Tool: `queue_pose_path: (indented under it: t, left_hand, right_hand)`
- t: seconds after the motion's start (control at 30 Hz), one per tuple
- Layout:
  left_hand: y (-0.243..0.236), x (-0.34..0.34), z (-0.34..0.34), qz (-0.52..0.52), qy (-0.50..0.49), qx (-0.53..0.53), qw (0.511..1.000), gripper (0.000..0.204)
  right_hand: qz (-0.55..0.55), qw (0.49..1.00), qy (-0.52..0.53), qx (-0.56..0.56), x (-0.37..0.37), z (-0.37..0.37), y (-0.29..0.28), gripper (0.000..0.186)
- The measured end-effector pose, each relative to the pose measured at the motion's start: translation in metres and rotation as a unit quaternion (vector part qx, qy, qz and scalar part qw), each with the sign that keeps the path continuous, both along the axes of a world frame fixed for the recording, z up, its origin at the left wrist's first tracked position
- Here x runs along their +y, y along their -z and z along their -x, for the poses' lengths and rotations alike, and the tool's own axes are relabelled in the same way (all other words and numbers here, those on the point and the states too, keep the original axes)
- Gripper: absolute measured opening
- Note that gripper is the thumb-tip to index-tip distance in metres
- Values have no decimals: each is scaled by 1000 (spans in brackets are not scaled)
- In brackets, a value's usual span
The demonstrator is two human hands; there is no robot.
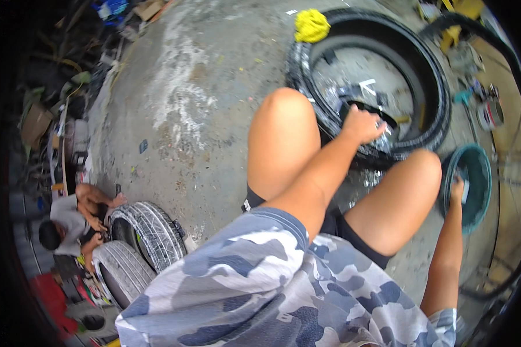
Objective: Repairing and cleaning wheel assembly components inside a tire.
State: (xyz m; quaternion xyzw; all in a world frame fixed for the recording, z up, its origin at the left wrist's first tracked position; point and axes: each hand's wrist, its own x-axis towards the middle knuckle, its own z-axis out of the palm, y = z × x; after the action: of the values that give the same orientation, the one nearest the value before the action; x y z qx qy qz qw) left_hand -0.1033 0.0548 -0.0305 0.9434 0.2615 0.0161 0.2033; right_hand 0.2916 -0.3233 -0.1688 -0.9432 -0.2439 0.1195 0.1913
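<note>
A large black tire (436, 87) lies flat on the floor in front of my knees, its surface wet and shiny. My left hand (364, 126) is closed over the tire's near inner edge, fingers curled over the rubber. At the right, my right hand (457, 188) reaches into a round green bucket (481, 215). Its fingers look closed beside a pale, flat patch; what they hold is too unclear to name. A bundled yellow cloth (312, 26) rests on the tire's far left edge.
On the left, another person (65, 222) sits beside two more tires (151, 231) standing on their treads. A can (490, 115) and a teal-headed tool (462, 97) are beyond the bucket. A dark hose (506, 49) curves along the right. Clutter lines the left wall.
</note>
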Motion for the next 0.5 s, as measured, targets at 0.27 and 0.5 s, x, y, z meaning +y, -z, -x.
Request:
queue_pose_path:
  t: [0.27,0.5]
  left_hand:
    - [0,0,-19,56,23,11,998,55]
    - [9,8,-16,77,21,7,997,58]
  right_hand:
    - [-52,994,83,-43,20,86,-110,25]
    - [-129,976,137,-110,51,136,-140,28]
